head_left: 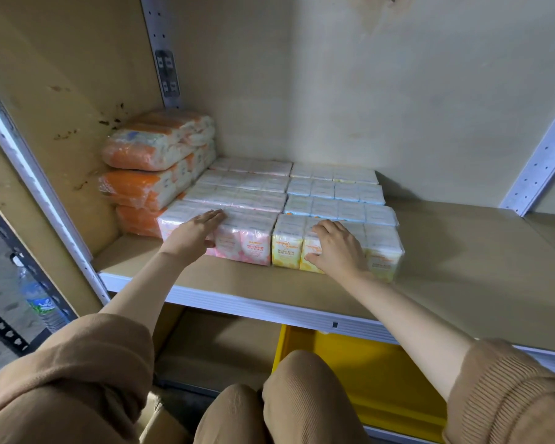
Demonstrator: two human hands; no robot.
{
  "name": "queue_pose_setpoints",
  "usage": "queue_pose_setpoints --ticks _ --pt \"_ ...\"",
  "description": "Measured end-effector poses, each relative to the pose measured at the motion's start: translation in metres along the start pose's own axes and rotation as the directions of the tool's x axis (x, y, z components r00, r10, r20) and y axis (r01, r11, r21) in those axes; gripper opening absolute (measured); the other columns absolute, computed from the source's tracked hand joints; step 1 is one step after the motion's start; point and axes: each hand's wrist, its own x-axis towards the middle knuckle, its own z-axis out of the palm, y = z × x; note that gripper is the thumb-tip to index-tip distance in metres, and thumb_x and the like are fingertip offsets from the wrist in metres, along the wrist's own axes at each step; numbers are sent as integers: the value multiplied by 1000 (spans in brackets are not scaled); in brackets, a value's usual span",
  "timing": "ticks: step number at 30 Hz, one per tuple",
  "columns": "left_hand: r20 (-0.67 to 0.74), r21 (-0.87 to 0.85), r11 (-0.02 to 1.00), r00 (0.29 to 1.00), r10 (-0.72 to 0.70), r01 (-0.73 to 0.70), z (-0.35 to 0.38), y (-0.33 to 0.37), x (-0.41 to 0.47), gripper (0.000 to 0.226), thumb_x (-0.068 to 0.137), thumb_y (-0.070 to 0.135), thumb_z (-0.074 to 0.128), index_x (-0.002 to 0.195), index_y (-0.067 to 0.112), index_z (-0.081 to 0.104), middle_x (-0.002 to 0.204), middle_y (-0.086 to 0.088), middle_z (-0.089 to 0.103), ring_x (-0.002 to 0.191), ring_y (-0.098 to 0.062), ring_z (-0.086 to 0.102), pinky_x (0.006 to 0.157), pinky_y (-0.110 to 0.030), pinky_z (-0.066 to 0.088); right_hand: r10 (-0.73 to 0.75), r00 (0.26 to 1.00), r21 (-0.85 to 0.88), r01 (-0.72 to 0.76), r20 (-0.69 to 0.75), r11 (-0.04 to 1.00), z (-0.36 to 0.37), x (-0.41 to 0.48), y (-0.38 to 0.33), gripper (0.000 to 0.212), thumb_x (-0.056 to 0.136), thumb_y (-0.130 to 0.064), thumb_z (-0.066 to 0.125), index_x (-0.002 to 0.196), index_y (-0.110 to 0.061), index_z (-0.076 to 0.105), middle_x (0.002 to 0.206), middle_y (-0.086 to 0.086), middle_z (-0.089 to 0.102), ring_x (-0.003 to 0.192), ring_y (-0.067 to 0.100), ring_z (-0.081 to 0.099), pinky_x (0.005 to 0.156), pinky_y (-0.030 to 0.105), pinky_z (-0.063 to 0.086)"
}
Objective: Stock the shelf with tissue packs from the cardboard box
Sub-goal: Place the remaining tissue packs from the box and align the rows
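Observation:
Two columns of tissue packs lie on the shelf (225,280). At the front of the left column sits a pink pack (247,245), and my left hand (196,230) rests flat on its top and front left corner, fingers spread. A yellow pack (285,248) fronts the right column. My right hand (337,248) curls over the yellow pack's top and front face, thumb against the front. Behind them run more white and pale blue packs (324,190). The cardboard box is not clearly in view.
Orange-wrapped packs (148,174) are stacked in the shelf's left back corner. Bare shelf board extends to the right of the yellow pack. A yellow bin (375,376) sits on the level below. A water bottle (40,302) stands outside the left upright. My knees are below.

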Motion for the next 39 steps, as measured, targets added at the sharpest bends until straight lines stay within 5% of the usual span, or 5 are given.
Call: queue_pose_setpoints --ticks 7,14,17,25,39 --pt "54 61 998 998 -10 7 -7 3 -2 72 88 12 61 149 18 23 158 3 20 143 -18 29 113 -34 33 -10 999 16 10 31 1000 -5 2 3 57 87 -37 57 136 -10 42 142 2 42 133 18 36 105 28 34" --pt "104 53 997 992 -67 62 -44 22 15 60 86 52 55 136 19 48 147 3 44 134 -20 42 109 -31 33 39 999 270 -45 30 962 -27 28 22 47 87 -46 55 111 -7 65 117 3 62 110 21 56 88 32 44" --pt "8 18 1000 1000 -12 12 -44 29 32 49 91 45 50 131 16 53 144 1 47 131 -20 45 106 -31 36 128 991 325 -110 -35 939 -31 48 25 35 90 -33 56 109 -5 65 119 6 62 110 23 57 86 31 44" --pt "6 -46 998 999 -32 32 -18 36 79 37 94 30 52 126 13 59 139 -5 53 128 -24 48 104 -31 37 141 978 281 -179 153 943 -20 83 39 30 86 -20 62 105 3 66 118 15 64 111 29 56 90 32 45" --pt "-8 -107 988 994 -113 112 -10 25 96 34 89 28 61 119 14 65 135 -2 57 127 -22 49 104 -25 35 157 987 379 -154 22 913 -2 89 37 20 82 -16 66 96 -3 73 105 10 72 101 25 65 83 28 48"
